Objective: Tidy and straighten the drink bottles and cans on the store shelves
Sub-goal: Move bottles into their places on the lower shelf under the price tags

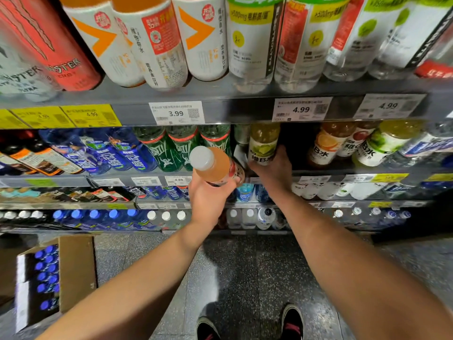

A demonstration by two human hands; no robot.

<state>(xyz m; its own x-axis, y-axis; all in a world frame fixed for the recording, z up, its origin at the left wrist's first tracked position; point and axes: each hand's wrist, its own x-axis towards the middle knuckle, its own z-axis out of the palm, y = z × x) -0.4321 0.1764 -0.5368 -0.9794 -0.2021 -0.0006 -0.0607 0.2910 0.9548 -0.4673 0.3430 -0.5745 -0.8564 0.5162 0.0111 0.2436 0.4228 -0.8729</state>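
Observation:
My left hand [208, 197] grips an orange-pink drink bottle [215, 165] with a white cap, held off the shelf in front of the second row. My right hand [274, 168] reaches into the second shelf [343, 174] and wraps the base of a yellow-green lime bottle [263, 143] standing there. To the right of it is a dark gap, then orange, red and green bottles of the same brand [353, 146]. Green bottles [181, 148] stand just left of the held bottle.
Above, the top shelf carries Monster cans [44, 52], white-and-orange bottles [147, 42] and electrolyte bottles [252, 42] over price tags [176, 112]. Lower shelves hold water bottles [264, 217]. An open cardboard box of blue-capped bottles [46, 276] sits on the floor at left, near my shoes [291, 322].

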